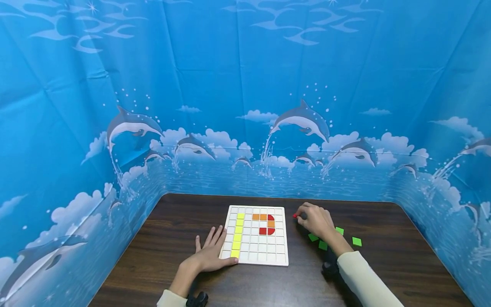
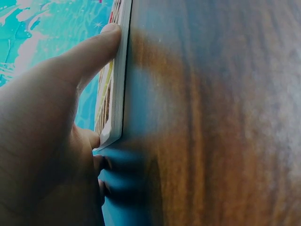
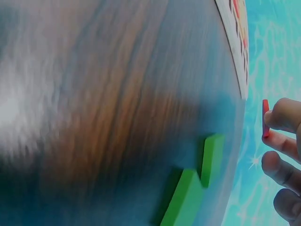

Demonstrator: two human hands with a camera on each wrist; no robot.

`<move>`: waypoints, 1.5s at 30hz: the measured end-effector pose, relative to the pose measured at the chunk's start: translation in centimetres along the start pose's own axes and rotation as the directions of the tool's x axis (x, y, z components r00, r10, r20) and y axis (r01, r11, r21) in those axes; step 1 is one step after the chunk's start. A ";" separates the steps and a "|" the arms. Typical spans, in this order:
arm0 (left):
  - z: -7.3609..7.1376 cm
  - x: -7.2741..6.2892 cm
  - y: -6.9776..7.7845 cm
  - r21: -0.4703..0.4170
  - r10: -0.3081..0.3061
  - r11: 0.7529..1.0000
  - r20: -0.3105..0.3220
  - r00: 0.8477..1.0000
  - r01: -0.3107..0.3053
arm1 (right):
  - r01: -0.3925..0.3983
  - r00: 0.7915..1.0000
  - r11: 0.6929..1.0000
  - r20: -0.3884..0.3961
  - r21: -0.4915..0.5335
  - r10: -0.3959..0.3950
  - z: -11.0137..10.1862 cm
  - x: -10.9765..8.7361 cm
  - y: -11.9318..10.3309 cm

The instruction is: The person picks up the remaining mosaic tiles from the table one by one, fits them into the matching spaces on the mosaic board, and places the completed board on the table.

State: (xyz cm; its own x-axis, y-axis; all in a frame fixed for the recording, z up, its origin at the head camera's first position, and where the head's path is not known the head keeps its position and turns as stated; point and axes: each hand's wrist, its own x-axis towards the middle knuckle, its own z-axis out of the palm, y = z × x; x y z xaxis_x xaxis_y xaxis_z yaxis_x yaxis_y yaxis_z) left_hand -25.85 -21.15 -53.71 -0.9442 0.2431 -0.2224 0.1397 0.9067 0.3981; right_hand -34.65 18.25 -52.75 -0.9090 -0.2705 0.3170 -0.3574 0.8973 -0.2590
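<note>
Grid board (image 1: 267,256), lower centre of frame; L hand (image 1: 207,257) at its lower-left corner, prob. steadying it: fingers spread, nothing gripped. R hand (image 1: 316,221), right of board, nearly closed, pinching red tile (image 3: 265,105), presumably for fine control. Green tiles (image 1: 356,241) loose, lower right.

Cream sleeves (image 1: 366,277); black wrist cameras (image 1: 197,300), shape unclear.
</note>
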 end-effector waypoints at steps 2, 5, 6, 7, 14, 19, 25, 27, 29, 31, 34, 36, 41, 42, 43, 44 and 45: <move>0.0 0.0 0.0 0.000 -0.003 1.000 0.001 1.000 0.003 | 0.008 1.000 1.000 -0.008 0.004 -0.008 0.0 -0.1 -0.5; 0.0 0.1 -0.1 -0.002 0.002 1.000 -0.001 1.000 -0.002 | 0.020 1.000 1.000 -0.017 0.008 -0.019 0.1 -0.2 -1.1; 0.0 0.1 -0.1 -0.002 0.002 1.000 0.000 1.000 -0.002 | 0.028 0.999 1.000 -0.022 0.009 -0.028 0.1 -0.2 -1.3; 0.0 0.1 -0.1 -0.004 0.002 1.000 0.001 1.000 -0.002 | 0.037 0.999 0.999 -0.028 0.007 -0.037 0.1 -0.2 -1.5; 0.1 0.1 -0.2 -0.031 0.010 0.999 0.004 1.000 -0.010 | 0.083 0.995 0.996 -0.053 0.020 -0.082 -0.1 -0.4 -2.9; 0.2 0.1 -0.3 -0.019 0.009 1.000 -0.004 1.000 -0.009 | 0.096 0.994 0.995 -0.048 0.030 -0.094 -0.1 -0.4 -3.7; 0.5 0.3 -0.7 -0.021 0.030 0.999 -0.008 1.000 -0.031 | 0.121 0.992 0.992 -0.042 0.040 -0.119 -0.1 -0.6 -4.7; 0.7 0.5 -0.9 -0.031 0.044 0.999 -0.014 0.999 -0.045 | 0.138 0.990 0.990 -0.047 0.038 -0.136 0.0 -0.6 -5.0; 1.0 0.7 -1.3 -0.040 0.054 0.998 -0.018 0.998 -0.055 | 0.157 0.987 0.987 -0.051 0.032 -0.155 0.1 -0.6 -5.3; 0.9 0.6 -1.2 -0.046 0.051 0.998 -0.017 0.999 -0.052 | 0.174 0.983 0.984 -0.058 0.026 -0.173 0.1 -0.5 -5.7; 0.9 0.7 -1.2 -0.041 0.046 0.998 -0.011 0.999 -0.046 | 0.197 0.979 0.980 -0.062 0.022 -0.195 0.1 -0.5 -6.2; 0.6 0.5 -0.8 -0.037 0.037 0.999 -0.007 0.999 -0.037 | 0.210 0.976 0.977 -0.061 0.021 -0.209 0.1 -0.5 -6.6; 0.2 0.3 -0.3 -0.005 0.005 1.000 0.001 1.000 -0.005 | 0.232 0.971 0.972 -0.058 0.034 -0.230 0.2 -0.5 -7.5; 0.2 0.3 -0.3 0.002 0.001 1.000 0.002 1.000 -0.001 | 0.237 0.970 0.971 -0.058 0.038 -0.235 0.2 -0.5 -7.6; 0.2 0.4 -0.3 0.007 0.001 1.000 0.001 1.000 -0.001 | 0.242 0.969 0.969 -0.060 0.042 -0.240 0.3 -0.5 -7.8; 0.3 0.4 -0.4 0.011 0.001 1.000 0.002 1.000 -0.001 | 0.247 0.968 0.968 -0.061 0.042 -0.244 0.4 -0.5 -8.0; 0.3 0.4 -0.4 0.012 0.001 1.000 0.002 1.000 -0.001 | 0.252 0.967 0.967 -0.062 0.042 -0.249 0.4 -0.5 -8.1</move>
State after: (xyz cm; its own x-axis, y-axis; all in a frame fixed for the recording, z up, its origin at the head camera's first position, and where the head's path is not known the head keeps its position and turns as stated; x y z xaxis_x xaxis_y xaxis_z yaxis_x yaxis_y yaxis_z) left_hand -26.21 -21.30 -54.23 -0.9435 0.2444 -0.2239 0.1438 0.9105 0.3878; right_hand -31.42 10.94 -51.16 -0.7764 -0.4630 0.4276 -0.5832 0.7850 -0.2091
